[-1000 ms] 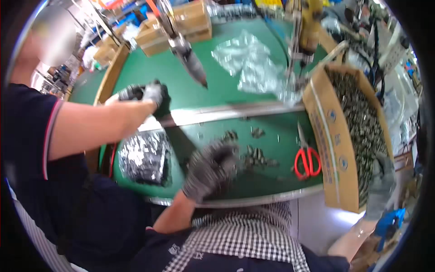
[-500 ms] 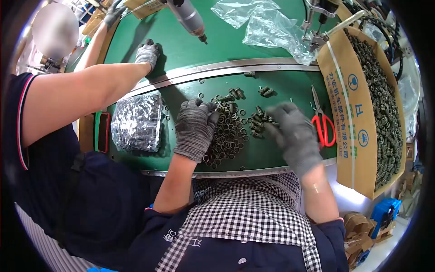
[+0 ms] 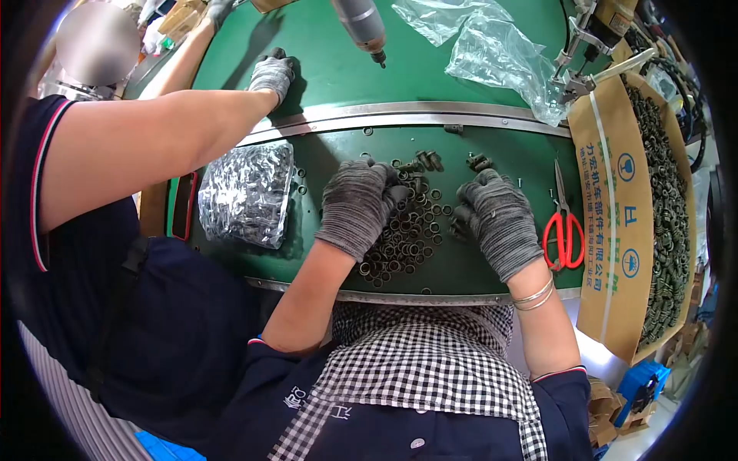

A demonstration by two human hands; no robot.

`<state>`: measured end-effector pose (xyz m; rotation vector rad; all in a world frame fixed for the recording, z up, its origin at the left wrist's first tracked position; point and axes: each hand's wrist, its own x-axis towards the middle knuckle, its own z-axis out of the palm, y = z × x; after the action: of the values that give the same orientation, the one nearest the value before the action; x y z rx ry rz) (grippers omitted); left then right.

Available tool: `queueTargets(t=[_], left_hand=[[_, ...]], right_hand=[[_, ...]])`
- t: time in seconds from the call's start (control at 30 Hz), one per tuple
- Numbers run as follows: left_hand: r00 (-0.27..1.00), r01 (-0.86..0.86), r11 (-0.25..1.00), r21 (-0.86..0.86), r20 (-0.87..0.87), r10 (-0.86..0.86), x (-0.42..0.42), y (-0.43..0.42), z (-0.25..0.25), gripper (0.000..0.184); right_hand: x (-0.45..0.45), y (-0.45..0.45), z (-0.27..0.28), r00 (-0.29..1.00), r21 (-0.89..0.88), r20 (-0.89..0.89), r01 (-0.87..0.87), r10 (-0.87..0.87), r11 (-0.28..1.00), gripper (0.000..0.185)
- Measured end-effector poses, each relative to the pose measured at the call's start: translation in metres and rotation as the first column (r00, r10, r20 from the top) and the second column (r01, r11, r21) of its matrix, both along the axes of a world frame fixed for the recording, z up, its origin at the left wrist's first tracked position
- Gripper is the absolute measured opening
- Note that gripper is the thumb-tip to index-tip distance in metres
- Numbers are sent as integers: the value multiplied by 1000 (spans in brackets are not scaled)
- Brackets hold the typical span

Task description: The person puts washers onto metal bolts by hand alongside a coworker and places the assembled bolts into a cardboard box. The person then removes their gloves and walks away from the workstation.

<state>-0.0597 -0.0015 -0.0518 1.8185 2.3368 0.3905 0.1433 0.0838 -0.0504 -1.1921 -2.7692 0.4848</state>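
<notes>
My left hand, in a grey knit glove, rests at the left side of a heap of small dark metal rings. Its fingers curl inward, and whatever they pinch is hidden. Over a small group of dark metal fittings is my right hand, gloved the same way. Its fingers are bent and drawn together; I cannot see what lies within them. More threaded fittings sit just beyond the rings, and another few fittings lie beyond my right hand's fingertips.
Red-handled scissors lie to the right, beside a carton full of metal parts. A clear bag of parts sits left. A power driver hangs above the metal rail. A co-worker's gloved hand rests beyond it.
My right hand has come down over the fittings, its fingers now drawn in where they were blurred by motion. My left hand's fingers are more curled. The whole view has shifted slightly.
</notes>
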Motion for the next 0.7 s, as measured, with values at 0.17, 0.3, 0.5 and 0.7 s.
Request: queueTargets(t=[0.17,0.3,0.5,0.7], left_hand=[[999,-23,994,-104,-30,20,6,10,10,26],[996,-6,982,-188,-91,-11,4,19,2,22],[993,45,990,-135,-102,-59,3,17,-7,15],[988,97,988,-120,-106,-110,3,12,-7,13]], right_hand=[[-2,2,1,998,26,55,-23,21,999,19],[1,8,-3,991,48,84,-108,104,993,19],[11,10,-5,987,69,-113,-108,115,992,19],[18,4,-15,952,84,-301,-24,49,996,25]])
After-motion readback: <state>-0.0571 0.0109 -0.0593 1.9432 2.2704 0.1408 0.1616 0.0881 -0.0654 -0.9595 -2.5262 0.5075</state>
